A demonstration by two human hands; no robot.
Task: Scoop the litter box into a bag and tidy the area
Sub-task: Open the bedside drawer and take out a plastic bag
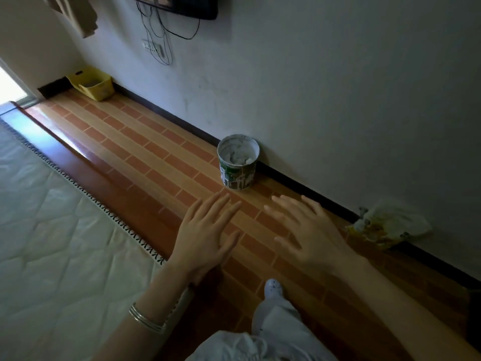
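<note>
A yellow plastic basket point(91, 84) with greyish contents stands on the floor at the far left against the wall; it may be the litter box. A crumpled yellow-and-white plastic bag point(390, 226) lies by the wall at the right. My left hand point(208, 233) and my right hand point(309, 230) are both stretched out over the tiled floor, palms down, fingers spread, holding nothing. A round bucket point(238, 162) with grey-white residue inside stands just beyond my fingertips, against the wall. No scoop is in view.
A mattress point(52, 243) on a wooden frame runs along the left side. A strip of brick-patterned floor point(145, 152) lies between bed and wall. A wall-mounted screen point(182, 6) with dangling cables hangs above. My foot in a white shoe point(273, 287) is below my hands.
</note>
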